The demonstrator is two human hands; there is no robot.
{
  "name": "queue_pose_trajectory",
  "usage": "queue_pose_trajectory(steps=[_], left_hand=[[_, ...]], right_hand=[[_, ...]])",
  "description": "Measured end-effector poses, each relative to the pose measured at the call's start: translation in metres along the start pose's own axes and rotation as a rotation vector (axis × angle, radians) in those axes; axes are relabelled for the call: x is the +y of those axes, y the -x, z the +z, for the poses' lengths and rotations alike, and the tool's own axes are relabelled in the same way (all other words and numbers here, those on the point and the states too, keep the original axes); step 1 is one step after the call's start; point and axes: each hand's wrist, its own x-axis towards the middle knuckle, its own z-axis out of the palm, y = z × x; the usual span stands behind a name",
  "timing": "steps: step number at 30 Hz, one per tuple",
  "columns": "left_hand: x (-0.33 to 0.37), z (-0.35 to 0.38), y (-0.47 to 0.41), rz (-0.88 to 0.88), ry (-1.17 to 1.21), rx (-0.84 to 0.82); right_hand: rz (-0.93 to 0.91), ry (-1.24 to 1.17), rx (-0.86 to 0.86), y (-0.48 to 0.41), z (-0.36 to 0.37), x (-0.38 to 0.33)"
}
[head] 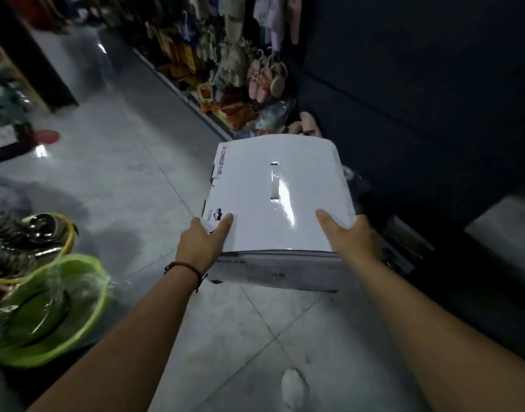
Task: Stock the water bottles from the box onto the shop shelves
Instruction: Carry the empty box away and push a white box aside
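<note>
A closed white cardboard box (273, 197) with a taped top seam and small printed marks is held above the grey tiled floor in the middle of the view. My left hand (203, 243) grips its near left corner, thumb on the lid and fingers under the side. My right hand (352, 237) grips the near right corner the same way, its fingers hidden behind the box. A red cord bracelet circles my left wrist. No water bottles are visible; the box hides its contents.
Green plastic basins (52, 310) and shiny metal ware (20, 239) stand at the left. Hanging slippers and plush goods (234, 69) line a rack ahead. A dark shelf unit (433, 114) fills the right. Another person's red shoe (47, 136) shows far left.
</note>
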Motion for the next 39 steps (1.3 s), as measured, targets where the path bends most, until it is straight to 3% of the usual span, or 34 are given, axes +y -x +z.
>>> queue_pose_trajectory(steps=[7, 13, 21, 29, 39], left_hand=[[-0.002, -0.061, -0.145, -0.177, 0.057, 0.188], [-0.023, -0.108, -0.313, -0.236, 0.147, 0.324], [-0.003, -0.197, -0.540, -0.291, 0.172, 0.296], [0.010, -0.246, -0.768, -0.311, 0.179, 0.315], [0.034, -0.344, -1.048, -0.441, 0.206, 0.442]], right_hand=[[-0.140, 0.154, -0.210, -0.112, 0.105, -0.161], [-0.251, 0.082, -0.286, -0.213, 0.238, -0.293], [-0.275, 0.133, -0.369, -0.335, 0.369, -0.483], [-0.265, 0.150, -0.391, -0.464, 0.505, -0.627], [-0.333, 0.175, -0.563, -0.620, 0.684, -0.869]])
